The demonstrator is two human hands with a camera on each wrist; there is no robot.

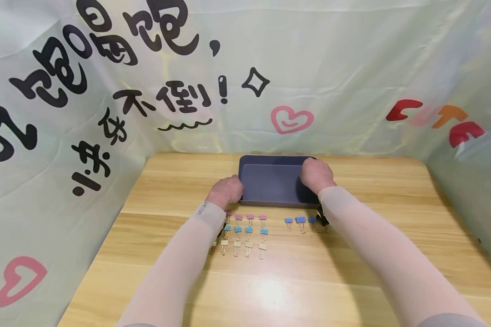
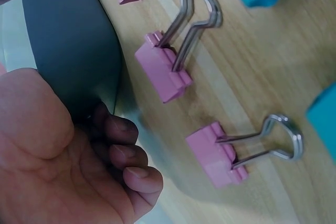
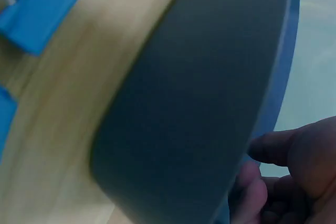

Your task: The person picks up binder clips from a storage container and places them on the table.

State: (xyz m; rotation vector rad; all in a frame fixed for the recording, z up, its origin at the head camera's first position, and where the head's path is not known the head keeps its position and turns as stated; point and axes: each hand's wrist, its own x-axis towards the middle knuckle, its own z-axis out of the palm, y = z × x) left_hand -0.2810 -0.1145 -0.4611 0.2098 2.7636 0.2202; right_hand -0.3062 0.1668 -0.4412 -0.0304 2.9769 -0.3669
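A dark blue-grey rectangular tray (image 1: 270, 181) sits at the far side of the wooden table. My left hand (image 1: 227, 188) grips its left end; in the left wrist view the curled fingers (image 2: 128, 156) meet the tray's corner. On the right end, my right hand (image 1: 318, 175) pinches the rim, with thumb and fingers at the edge in the right wrist view. Pink binder clips (image 1: 250, 217) lie in a row just in front of the tray. Blue binder clips (image 1: 300, 220) lie near the right wrist, partly hidden by it.
Behind the pink row, closer to me, run a row of teal binder clips (image 1: 248, 230) and a row of pale yellow ones (image 1: 237, 245). A printed white cloth (image 1: 335, 81) hangs around the table's back and sides. Bare wood (image 1: 270, 290) shows in front.
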